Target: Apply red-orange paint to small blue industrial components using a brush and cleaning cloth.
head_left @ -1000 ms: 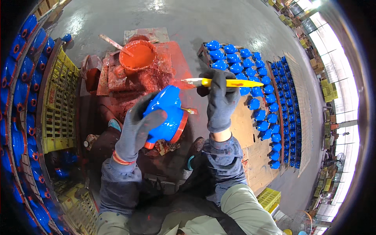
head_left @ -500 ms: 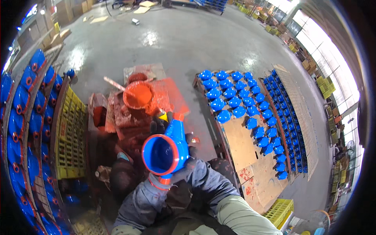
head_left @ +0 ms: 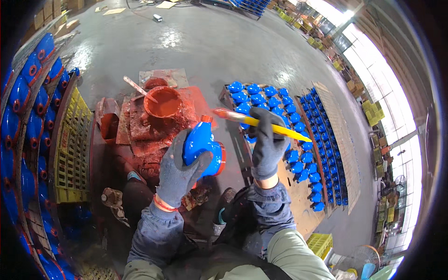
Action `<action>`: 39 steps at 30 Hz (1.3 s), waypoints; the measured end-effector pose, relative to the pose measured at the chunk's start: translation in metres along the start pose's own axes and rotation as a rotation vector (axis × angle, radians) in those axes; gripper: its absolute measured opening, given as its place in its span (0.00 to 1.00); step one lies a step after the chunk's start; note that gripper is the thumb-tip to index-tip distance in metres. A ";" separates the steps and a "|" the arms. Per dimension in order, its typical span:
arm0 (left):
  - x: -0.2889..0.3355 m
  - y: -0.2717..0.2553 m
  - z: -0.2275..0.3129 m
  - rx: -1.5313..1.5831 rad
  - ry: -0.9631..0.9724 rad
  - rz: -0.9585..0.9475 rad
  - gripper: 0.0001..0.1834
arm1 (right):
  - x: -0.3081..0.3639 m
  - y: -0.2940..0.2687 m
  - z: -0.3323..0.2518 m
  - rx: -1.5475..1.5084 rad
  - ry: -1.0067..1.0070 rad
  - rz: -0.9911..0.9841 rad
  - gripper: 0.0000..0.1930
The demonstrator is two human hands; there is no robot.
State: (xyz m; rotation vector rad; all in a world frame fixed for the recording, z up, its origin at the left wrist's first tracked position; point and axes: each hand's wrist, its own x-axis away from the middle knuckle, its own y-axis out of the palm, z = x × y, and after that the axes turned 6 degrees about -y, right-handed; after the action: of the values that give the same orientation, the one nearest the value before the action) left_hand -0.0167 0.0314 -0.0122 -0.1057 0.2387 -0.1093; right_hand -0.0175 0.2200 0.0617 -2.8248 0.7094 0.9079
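Observation:
My left hand [head_left: 179, 170], in a grey glove, grips a glossy blue casting [head_left: 198, 144] with red-painted rims. Its wide mouth now faces right, and a short red-rimmed neck points up and away from me. To the right, apart from the casting, my gloved right hand [head_left: 268, 147] is closed around a paintbrush [head_left: 275, 128] with a yellow handle. Its red-stained bristles point left, above the casting's neck. Beyond my left hand, a bucket of red paint [head_left: 163, 102] stands on a red-spattered platform, with a stick leaning in it.
Several blue castings [head_left: 240, 97] stand in rows on a cardboard-topped table [head_left: 294, 205] to the right. A rack [head_left: 333, 135] of more castings is beyond. Stacked castings [head_left: 19, 93] and a yellow crate [head_left: 72, 154] line the left. Another yellow crate [head_left: 320, 244] sits low on the right.
The casting has turned, so its mouth no longer faces me but points right. My right hand has come away from it to the right, and the brush, mostly hidden before, now shows in full.

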 end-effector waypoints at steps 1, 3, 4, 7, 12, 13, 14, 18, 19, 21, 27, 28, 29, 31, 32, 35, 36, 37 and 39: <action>0.000 0.002 -0.001 -0.133 0.068 0.043 0.40 | -0.002 0.005 -0.006 0.047 -0.085 -0.079 0.06; 0.001 0.006 -0.001 -0.165 0.109 0.046 0.40 | -0.008 0.014 -0.009 0.273 -0.434 -0.243 0.05; 0.001 0.007 -0.002 -0.231 0.127 0.055 0.40 | -0.013 0.017 -0.007 0.360 -0.448 -0.309 0.06; 0.001 0.004 0.000 -0.262 0.126 0.052 0.39 | -0.016 0.017 0.001 0.478 -0.506 -0.406 0.06; 0.003 -0.005 0.000 0.493 -0.306 -0.135 0.30 | 0.001 0.005 0.031 0.079 -0.136 -0.134 0.05; 0.005 -0.005 -0.003 0.478 -0.338 -0.150 0.30 | 0.004 0.001 0.038 0.065 -0.146 -0.121 0.05; 0.007 -0.005 -0.006 0.638 -0.217 -0.159 0.28 | 0.006 -0.001 0.046 -0.007 -0.022 -0.062 0.06; 0.009 -0.010 -0.026 0.681 0.034 -0.108 0.33 | 0.017 -0.006 0.063 -0.302 0.214 0.103 0.16; 0.010 -0.010 -0.030 0.660 0.141 -0.127 0.35 | 0.021 -0.008 0.064 -0.367 0.185 0.102 0.16; 0.010 -0.008 -0.036 0.672 0.066 -0.206 0.39 | 0.022 -0.009 0.067 -0.199 0.084 -0.072 0.15; 0.005 0.013 -0.021 1.539 -0.509 -0.514 0.34 | 0.014 -0.020 0.100 -0.331 0.334 0.057 0.15; 0.004 0.016 -0.015 1.565 -0.502 -0.540 0.34 | 0.012 -0.024 0.107 -0.454 0.452 0.156 0.16; 0.003 0.014 -0.010 1.325 -0.446 -0.432 0.35 | 0.012 -0.029 0.113 -0.477 0.398 0.124 0.16; 0.005 0.011 0.001 0.922 -0.316 -0.223 0.38 | 0.013 -0.040 0.123 -0.764 0.563 0.233 0.17; 0.006 0.007 0.005 0.895 -0.312 -0.111 0.39 | 0.015 -0.046 0.126 -0.773 0.566 0.215 0.17; 0.001 -0.011 0.008 1.721 -0.471 -0.478 0.40 | 0.027 -0.060 0.127 -0.711 0.557 0.200 0.16; -0.001 -0.009 0.004 1.773 -0.464 -0.441 0.39 | 0.032 -0.064 0.125 -0.658 0.542 0.207 0.15; -0.006 -0.009 -0.002 1.781 -0.443 -0.426 0.39 | 0.036 -0.066 0.123 -0.610 0.555 0.242 0.15; -0.015 -0.006 -0.016 1.353 -0.235 -0.290 0.37 | 0.054 -0.069 0.118 -0.163 0.327 0.068 0.14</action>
State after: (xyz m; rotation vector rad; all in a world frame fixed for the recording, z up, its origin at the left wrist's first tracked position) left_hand -0.0359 0.0261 -0.0235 1.1908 -0.1225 -0.5202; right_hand -0.0094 0.2850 -0.0694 -3.1537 0.8033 0.5373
